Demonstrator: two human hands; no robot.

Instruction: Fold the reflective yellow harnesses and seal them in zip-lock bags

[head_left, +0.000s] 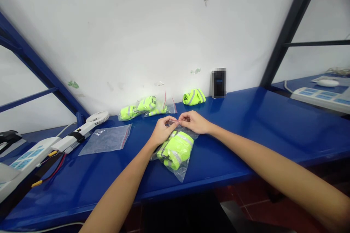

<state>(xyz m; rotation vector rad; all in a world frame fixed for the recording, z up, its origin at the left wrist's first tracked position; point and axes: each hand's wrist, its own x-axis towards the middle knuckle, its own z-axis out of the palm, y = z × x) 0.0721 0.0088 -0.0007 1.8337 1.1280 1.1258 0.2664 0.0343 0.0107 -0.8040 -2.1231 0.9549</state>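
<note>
A clear zip-lock bag (183, 172) lies on the table in front of me, with a folded neon-yellow reflective vest (177, 149) inside it. Its red-edged zip strip is at the far end of the bag. My left hand (164, 131) pinches this strip between thumb and fingers. Close beside it, my right hand (193, 122) pinches the same strip, the fingertips of both hands nearly touching. Whether the zip is sealed between the fingers cannot be made out.
Bagged yellow vests (144, 107) rest against the wall, and a rolled yellow vest (194, 97) without a bag lies right of them. A flat zip-lock bag (106, 139) is at left, near a small white fan (97, 117) and a power strip (30, 156). A dark pixelated object (218, 83) stands upright behind.
</note>
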